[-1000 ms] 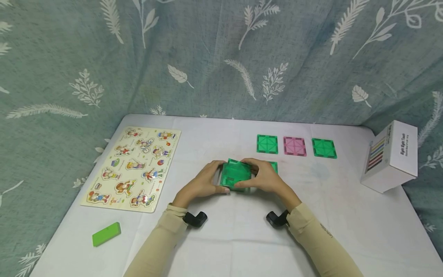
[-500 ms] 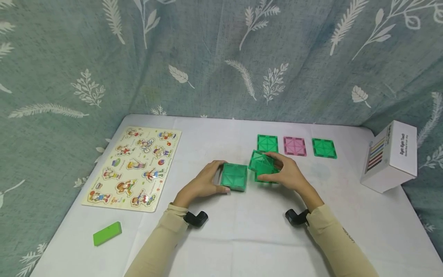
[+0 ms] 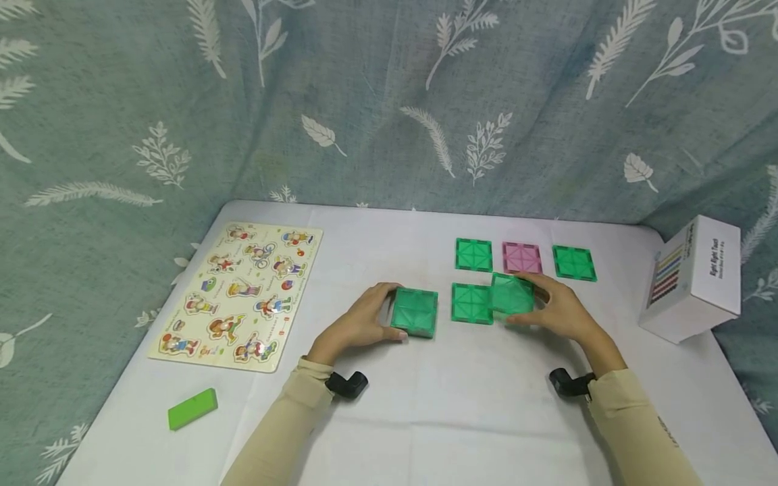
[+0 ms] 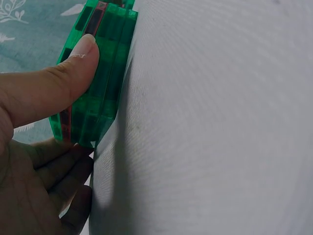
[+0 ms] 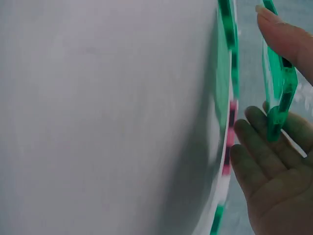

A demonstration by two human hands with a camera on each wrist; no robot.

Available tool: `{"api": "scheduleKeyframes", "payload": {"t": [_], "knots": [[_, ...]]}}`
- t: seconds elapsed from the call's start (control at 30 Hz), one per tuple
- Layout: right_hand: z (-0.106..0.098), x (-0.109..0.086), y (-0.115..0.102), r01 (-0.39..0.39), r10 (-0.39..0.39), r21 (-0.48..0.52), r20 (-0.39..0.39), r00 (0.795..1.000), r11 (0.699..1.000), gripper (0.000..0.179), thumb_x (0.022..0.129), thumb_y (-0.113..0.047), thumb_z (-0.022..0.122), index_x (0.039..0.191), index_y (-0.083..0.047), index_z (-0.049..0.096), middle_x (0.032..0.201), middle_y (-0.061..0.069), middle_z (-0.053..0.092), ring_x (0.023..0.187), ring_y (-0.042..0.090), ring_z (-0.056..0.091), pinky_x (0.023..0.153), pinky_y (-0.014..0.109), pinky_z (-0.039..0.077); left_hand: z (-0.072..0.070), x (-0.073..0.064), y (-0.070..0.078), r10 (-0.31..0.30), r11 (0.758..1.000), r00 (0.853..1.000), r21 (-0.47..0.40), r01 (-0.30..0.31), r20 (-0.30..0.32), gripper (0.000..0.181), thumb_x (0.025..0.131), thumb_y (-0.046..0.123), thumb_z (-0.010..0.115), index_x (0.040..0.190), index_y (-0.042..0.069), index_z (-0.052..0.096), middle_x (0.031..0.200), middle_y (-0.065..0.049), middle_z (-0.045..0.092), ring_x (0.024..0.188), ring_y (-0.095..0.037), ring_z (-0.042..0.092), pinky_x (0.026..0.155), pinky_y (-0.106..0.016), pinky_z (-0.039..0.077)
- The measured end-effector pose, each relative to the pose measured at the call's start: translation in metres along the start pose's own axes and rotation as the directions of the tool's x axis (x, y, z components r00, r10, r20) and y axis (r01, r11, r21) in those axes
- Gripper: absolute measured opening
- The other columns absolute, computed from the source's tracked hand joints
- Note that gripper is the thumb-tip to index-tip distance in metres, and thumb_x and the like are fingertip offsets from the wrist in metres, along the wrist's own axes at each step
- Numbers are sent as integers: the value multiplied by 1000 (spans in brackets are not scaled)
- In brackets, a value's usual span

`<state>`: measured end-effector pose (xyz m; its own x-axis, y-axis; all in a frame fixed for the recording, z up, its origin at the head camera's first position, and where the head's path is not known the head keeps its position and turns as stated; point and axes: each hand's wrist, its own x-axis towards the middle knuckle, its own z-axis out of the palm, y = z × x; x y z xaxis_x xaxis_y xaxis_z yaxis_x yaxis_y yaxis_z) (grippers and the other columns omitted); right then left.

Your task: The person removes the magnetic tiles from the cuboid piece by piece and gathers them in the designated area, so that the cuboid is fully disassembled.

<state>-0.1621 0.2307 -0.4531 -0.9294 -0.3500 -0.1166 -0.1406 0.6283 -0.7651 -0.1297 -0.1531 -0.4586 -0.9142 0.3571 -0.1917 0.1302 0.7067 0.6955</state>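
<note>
In the head view my left hand (image 3: 363,318) grips a stack of green translucent magnetic tiles (image 3: 415,312) by its near and far edges. The left wrist view has the thumb pressed on the side of the stack (image 4: 107,73), which rests on the white cloth. Between thumb and fingers, my right hand (image 3: 559,307) pinches a single green magnetic tile (image 3: 512,295). That tile (image 5: 281,93) is raised off the cloth in the right wrist view. Just left of it lies another green tile (image 3: 471,304), its right edge slightly overlapped in the head view.
Behind, a row holds a green tile (image 3: 473,255), a pink tile (image 3: 521,258) and another green tile (image 3: 574,262). A picture puzzle board (image 3: 237,297) lies at left, with a green block (image 3: 192,409) in front. A white box (image 3: 693,278) stands at right.
My right hand has taken a green tile from the stack and carried it right, past the green tile lying on the cloth. The left hand has stayed on the stack.
</note>
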Motion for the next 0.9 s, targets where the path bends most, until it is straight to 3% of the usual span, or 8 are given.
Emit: {"api": "scheduleKeyframes", "payload": {"t": [0.3, 0.67, 0.9], "knots": [[-20, -7, 11, -58, 60, -100, 22, 998, 993, 102, 71, -39, 91, 154, -7, 39, 159, 26, 35, 145, 50, 34, 115, 66, 35, 0, 0, -1, 3, 1000, 1000, 0, -3, -4, 96, 76, 35, 88, 153, 12, 36, 157, -11, 41, 151, -31, 32, 126, -51, 28], [-20, -14, 12, -76, 81, -132, 35, 996, 988, 101, 66, -43, 93, 151, -14, 46, 160, 23, 37, 148, 49, 30, 115, 71, 29, 1, 0, -1, 6, 1000, 1000, 3, -6, -4, 95, 76, 36, 88, 152, 14, 36, 157, -8, 41, 150, -29, 33, 125, -50, 30], [-18, -13, 10, -48, 58, -148, 61, 996, 988, 99, 66, -38, 94, 150, -11, 47, 158, 24, 39, 147, 48, 31, 114, 71, 31, 0, 0, -1, 5, 1000, 1000, 1, -5, -3, 95, 76, 36, 88, 152, 13, 36, 157, -9, 41, 150, -30, 33, 126, -50, 29]]}}
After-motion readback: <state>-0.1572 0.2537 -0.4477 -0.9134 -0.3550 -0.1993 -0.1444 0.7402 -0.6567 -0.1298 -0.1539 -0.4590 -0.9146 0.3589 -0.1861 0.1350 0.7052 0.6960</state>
